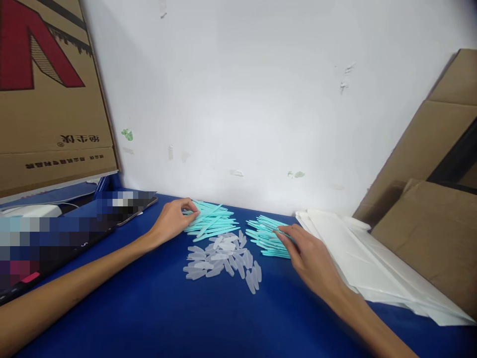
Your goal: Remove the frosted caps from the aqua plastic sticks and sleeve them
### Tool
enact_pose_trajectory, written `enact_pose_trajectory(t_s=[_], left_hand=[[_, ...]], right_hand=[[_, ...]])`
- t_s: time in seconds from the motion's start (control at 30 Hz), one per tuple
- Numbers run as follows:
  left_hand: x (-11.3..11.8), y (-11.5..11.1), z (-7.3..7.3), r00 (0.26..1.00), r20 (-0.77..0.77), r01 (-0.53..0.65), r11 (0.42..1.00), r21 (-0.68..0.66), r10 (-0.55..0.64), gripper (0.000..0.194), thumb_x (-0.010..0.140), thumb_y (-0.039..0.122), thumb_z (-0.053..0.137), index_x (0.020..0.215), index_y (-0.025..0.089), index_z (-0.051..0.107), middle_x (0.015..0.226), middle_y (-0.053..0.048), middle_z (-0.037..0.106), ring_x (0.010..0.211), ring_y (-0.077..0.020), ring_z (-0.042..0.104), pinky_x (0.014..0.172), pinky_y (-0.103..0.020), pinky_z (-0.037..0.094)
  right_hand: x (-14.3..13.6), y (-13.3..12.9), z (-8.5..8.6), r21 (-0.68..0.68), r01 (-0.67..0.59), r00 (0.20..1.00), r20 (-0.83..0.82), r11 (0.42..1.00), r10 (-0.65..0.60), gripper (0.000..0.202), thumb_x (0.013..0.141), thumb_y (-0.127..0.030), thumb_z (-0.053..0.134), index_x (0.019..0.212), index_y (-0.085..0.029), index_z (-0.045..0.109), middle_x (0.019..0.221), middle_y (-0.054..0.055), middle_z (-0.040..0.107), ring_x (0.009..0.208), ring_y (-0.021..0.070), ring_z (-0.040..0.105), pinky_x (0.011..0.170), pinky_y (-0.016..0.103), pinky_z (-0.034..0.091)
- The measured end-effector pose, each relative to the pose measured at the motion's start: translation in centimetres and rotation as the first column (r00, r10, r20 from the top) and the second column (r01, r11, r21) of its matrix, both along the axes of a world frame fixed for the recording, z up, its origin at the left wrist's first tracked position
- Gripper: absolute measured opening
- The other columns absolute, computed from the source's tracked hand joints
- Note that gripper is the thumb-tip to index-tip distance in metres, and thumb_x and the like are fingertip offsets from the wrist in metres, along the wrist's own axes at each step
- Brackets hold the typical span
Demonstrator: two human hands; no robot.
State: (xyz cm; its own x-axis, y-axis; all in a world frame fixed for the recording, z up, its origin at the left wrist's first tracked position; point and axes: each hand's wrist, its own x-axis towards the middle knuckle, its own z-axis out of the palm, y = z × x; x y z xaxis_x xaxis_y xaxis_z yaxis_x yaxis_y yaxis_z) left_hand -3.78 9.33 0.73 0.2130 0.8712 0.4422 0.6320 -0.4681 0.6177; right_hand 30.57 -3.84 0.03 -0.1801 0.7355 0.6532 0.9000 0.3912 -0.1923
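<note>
Two piles of thin teal plastic sticks lie on the blue table. At the left end of the left teal pile (214, 221) is my left hand (174, 219), thumb and forefinger pinched together on a stick. My right hand (307, 253) reaches over the right teal pile (263, 236), its thumb and fingers closed around a stick's end; the fingers partly hide those sticks. Between the hands and nearer to me, many flat, frosted, translucent plastic pieces (223, 256) with tapered ends lie in a loose heap.
On the right lie stacked white sheets or bags (346, 253) beside a brown cardboard box (428, 223). A dark screen-like device (93, 231), partly pixelated, lies at left, below a large printed carton (55, 114). A white wall (238, 99) rises behind the blue table (186, 318).
</note>
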Motion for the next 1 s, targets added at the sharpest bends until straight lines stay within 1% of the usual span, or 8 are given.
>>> enact_pose_trajectory(t_s=[0.1,0.17,0.3,0.4,0.67,0.8,0.9,1.0], left_hand=[[0.2,-0.5,0.3,0.994,-0.108,0.007,0.997,0.082,0.002,0.023,0.083,0.044,0.066,0.082,0.021,0.07,0.095,-0.011,0.073,0.107,-0.0374,0.059,0.086,-0.046,0.046],[0.7,-1.3,0.5,0.987,-0.159,0.056,0.991,0.12,-0.036,0.024,0.086,0.045,0.063,0.086,0.022,0.071,0.099,-0.01,0.073,0.112,-0.0368,0.055,0.091,-0.048,0.045],[2.2,-3.6,0.6,0.928,-0.318,0.241,0.963,0.119,-0.193,0.039,0.096,0.053,0.053,0.096,0.022,0.076,0.104,-0.01,0.07,0.105,-0.0312,0.055,0.088,-0.045,0.048],[3.1,-4.9,0.0,0.892,-0.396,0.268,0.961,0.072,-0.219,0.044,0.097,0.056,0.053,0.107,0.021,0.078,0.108,-0.013,0.068,0.103,-0.0323,0.055,0.086,-0.047,0.049],[3.5,-5.0,-1.4,0.903,-0.342,0.284,0.959,0.024,-0.259,0.031,0.093,0.048,0.061,0.099,0.023,0.077,0.106,-0.012,0.069,0.108,-0.0342,0.058,0.087,-0.046,0.049],[3.6,-4.9,-1.6,0.922,-0.271,0.282,0.959,-0.018,-0.276,0.027,0.092,0.047,0.062,0.095,0.022,0.072,0.097,-0.01,0.071,0.098,-0.0306,0.061,0.08,-0.04,0.05],[3.6,-4.8,-1.7,0.921,-0.271,0.281,0.959,-0.032,-0.279,0.027,0.094,0.047,0.059,0.094,0.022,0.071,0.093,-0.009,0.071,0.095,-0.0298,0.061,0.075,-0.037,0.049],[3.6,-4.8,-1.2,0.917,-0.287,0.282,0.959,-0.022,-0.277,0.03,0.098,0.048,0.054,0.095,0.022,0.069,0.093,-0.008,0.07,0.093,-0.0282,0.06,0.078,-0.038,0.047]], right_hand=[[-0.2,-0.1,-0.2,-0.021,0.0,1.0,0.019,1.0,0.0,0.031,0.107,-0.039,0.041,0.114,-0.023,0.066,0.107,0.006,0.073,0.092,0.0232,0.073,0.075,0.035,0.057],[-0.3,-0.1,-0.2,-0.032,0.001,1.0,0.026,0.999,-0.001,0.032,0.108,-0.039,0.04,0.114,-0.023,0.067,0.108,0.007,0.072,0.094,0.0233,0.073,0.075,0.035,0.058],[-0.5,-0.1,-0.3,-0.052,-0.01,0.999,0.033,0.999,0.012,0.032,0.108,-0.038,0.039,0.116,-0.023,0.067,0.107,0.007,0.072,0.093,0.022,0.072,0.074,0.033,0.058],[-0.9,-0.3,-0.4,-0.072,-0.036,0.998,0.056,0.997,0.04,0.031,0.108,-0.036,0.039,0.118,-0.023,0.066,0.105,0.006,0.071,0.09,0.021,0.072,0.07,0.032,0.057],[-2.1,-1.0,-0.2,-0.092,-0.093,0.994,0.057,0.991,0.098,0.029,0.108,-0.03,0.039,0.114,-0.023,0.066,0.098,0.005,0.069,0.077,0.018,0.07,0.062,0.031,0.054],[-2.2,-1.0,0.1,-0.109,-0.122,0.991,0.034,0.987,0.126,0.031,0.108,-0.03,0.038,0.117,-0.023,0.067,0.097,0.005,0.068,0.077,0.0171,0.069,0.06,0.029,0.053],[-2.2,-1.0,0.2,-0.139,-0.134,0.99,0.032,0.981,0.14,0.034,0.109,-0.028,0.036,0.122,-0.024,0.067,0.095,0.005,0.066,0.072,0.0163,0.067,0.058,0.029,0.05],[-2.1,-1.1,0.1,-0.129,-0.148,0.988,0.032,0.98,0.154,0.034,0.109,-0.027,0.037,0.129,-0.025,0.064,0.097,0.005,0.064,0.067,0.0144,0.064,0.055,0.028,0.046]])
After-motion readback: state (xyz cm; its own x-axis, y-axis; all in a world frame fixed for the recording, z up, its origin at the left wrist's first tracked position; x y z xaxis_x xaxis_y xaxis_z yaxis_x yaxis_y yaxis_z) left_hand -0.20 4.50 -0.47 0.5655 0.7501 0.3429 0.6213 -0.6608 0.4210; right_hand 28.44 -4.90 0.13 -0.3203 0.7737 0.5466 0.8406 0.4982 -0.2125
